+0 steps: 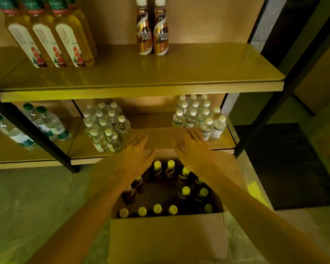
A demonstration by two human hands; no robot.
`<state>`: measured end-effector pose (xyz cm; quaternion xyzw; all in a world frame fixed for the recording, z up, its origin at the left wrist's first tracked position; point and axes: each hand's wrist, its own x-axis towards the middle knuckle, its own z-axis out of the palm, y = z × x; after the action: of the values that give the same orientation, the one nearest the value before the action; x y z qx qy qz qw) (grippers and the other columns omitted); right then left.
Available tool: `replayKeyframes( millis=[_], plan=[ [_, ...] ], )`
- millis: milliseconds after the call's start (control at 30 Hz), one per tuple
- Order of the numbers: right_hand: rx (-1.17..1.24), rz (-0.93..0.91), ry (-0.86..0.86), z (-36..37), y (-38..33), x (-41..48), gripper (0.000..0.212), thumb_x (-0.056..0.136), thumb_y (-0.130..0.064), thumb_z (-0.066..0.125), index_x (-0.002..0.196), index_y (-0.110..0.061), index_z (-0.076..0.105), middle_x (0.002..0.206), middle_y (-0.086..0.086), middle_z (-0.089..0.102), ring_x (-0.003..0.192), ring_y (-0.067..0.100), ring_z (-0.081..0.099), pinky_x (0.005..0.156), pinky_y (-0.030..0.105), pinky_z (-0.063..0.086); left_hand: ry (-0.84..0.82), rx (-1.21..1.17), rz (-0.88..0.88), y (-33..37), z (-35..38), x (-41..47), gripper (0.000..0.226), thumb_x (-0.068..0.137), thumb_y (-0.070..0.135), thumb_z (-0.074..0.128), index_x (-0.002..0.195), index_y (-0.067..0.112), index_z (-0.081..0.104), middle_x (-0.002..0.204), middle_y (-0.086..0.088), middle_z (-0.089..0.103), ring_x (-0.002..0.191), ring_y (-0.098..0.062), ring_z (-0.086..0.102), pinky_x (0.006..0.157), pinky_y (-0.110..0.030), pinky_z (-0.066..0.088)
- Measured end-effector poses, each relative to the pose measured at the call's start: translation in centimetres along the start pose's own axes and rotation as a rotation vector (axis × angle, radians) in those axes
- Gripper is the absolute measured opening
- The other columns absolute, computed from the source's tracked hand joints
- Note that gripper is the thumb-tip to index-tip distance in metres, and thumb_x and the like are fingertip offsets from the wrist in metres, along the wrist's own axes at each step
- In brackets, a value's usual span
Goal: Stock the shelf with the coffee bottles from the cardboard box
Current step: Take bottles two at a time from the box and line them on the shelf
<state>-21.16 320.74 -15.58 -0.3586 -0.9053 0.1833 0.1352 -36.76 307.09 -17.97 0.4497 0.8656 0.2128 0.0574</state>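
Coffee bottles fill most of the open cardboard box [168, 237] on the floor, standing upright in rows along its near, right and far walls, with a bare gap in the middle; two more already stand side by side toward the back of the upper shelf [141, 86], right of centre. At that shelf's left end stand tall bottles of golden liquid [51, 42]. The lower shelf [152, 141] carries clusters of clear water bottles [105, 126] at its middle and right, and a few green-capped ones lying at its left.

Both hands hover over the far edge of the box, in front of the lower shelf's front edge. The left hand [135, 159] is spread flat, fingers loose, holding nothing. The right hand [192, 149] is likewise open and empty.

Judging by this, the step is reaching in for the next bottles. It would go best to bring each hand down over one capped bottle [170, 168] at the far row, closest to the fingers, grasp around the shoulder rather than the cap, lift straight up clear of the neighbours, then set them upright beside the shelved pair [152, 33], labels forward.
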Motion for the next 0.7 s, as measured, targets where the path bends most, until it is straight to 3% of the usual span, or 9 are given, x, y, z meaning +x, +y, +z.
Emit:
replayKeyframes(
  millis=[100,200,333,500,700],
  plan=[
    [0.031,0.114,-0.194,3.2,1.2,-1.5,0.063,0.101,-0.044,0.046,0.151,-0.008,0.032,0.158,0.011,0.033,0.147,0.029,0.025,0.116,0.041,0.027,-0.128,0.016,-0.084,-0.9,4.1,-1.6,0.067,0.089,0.063,0.041,0.143,0.022,0.042,0.146,-0.004,0.049,0.13,-0.026,0.05,0.097,-0.047,0.049],
    [0.136,0.224,-0.302,6.9,1.9,-2.0,0.057,0.101,-0.042,0.047,0.147,-0.01,0.036,0.151,0.009,0.04,0.141,0.029,0.034,0.111,0.04,0.034,-0.237,-0.017,-0.162,-0.8,7.2,-2.3,0.061,0.094,0.053,0.05,0.143,0.018,0.041,0.143,-0.005,0.049,0.129,-0.027,0.049,0.094,-0.042,0.048],
    [0.292,0.422,-0.388,11.5,3.0,-1.3,0.04,0.096,-0.04,0.054,0.127,-0.016,0.052,0.127,0.005,0.058,0.116,0.025,0.056,0.089,0.038,0.051,-0.393,-0.048,-0.32,-1.5,11.4,-1.3,0.055,0.09,0.055,0.052,0.13,0.018,0.05,0.125,-0.006,0.06,0.111,-0.028,0.06,0.081,-0.04,0.051],
    [0.474,0.646,-0.512,15.7,4.1,0.1,0.051,0.093,-0.036,0.058,0.135,-0.012,0.044,0.115,0.011,0.062,0.097,0.028,0.064,0.073,0.039,0.053,-0.475,-0.188,-0.514,-3.2,15.3,0.5,0.056,0.082,0.062,0.053,0.116,0.018,0.055,0.106,-0.006,0.065,0.09,-0.027,0.064,0.071,-0.041,0.057],
    [0.572,0.887,-0.478,20.5,5.3,2.2,0.068,0.095,-0.032,0.058,0.15,-0.008,0.025,0.135,0.019,0.053,0.117,0.038,0.056,0.086,0.043,0.048,-0.456,-0.316,-0.653,-4.1,18.1,3.1,0.057,0.082,0.054,0.059,0.126,0.018,0.052,0.116,-0.011,0.06,0.099,-0.034,0.062,0.066,-0.036,0.047]
  ],
)
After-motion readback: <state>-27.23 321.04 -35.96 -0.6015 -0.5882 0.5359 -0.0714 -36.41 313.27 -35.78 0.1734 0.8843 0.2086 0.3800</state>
